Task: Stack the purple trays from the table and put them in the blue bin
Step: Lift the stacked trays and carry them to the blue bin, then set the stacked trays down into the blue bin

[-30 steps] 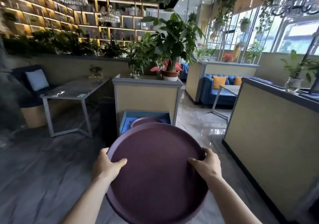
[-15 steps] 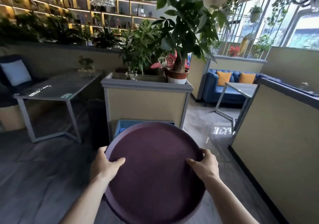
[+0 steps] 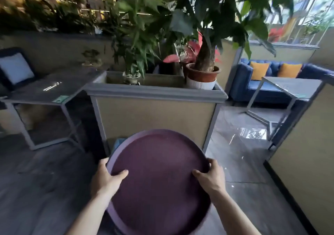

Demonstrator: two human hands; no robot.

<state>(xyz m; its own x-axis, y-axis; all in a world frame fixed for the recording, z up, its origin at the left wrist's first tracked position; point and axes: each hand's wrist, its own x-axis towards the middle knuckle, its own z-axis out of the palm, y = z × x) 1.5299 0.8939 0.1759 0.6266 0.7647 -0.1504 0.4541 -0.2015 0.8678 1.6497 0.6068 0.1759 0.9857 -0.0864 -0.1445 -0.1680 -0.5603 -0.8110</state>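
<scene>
A round purple tray fills the lower middle of the head view, held level in front of me. My left hand grips its left rim with the thumb on top. My right hand grips the right rim the same way. Whether more trays lie stacked under it I cannot tell. Behind the tray's far edge only a small corner of the blue bin shows, on the floor against the planter box; the rest of the bin is hidden by the tray.
A tan planter box with a grey ledge and potted plants stands right ahead. A grey table is at left, a tan partition wall at right, and a blue sofa and second table behind.
I have moved closer to the planter box, which now looms larger. The tray now covers nearly all of the blue bin. Both hands keep the same grip.
</scene>
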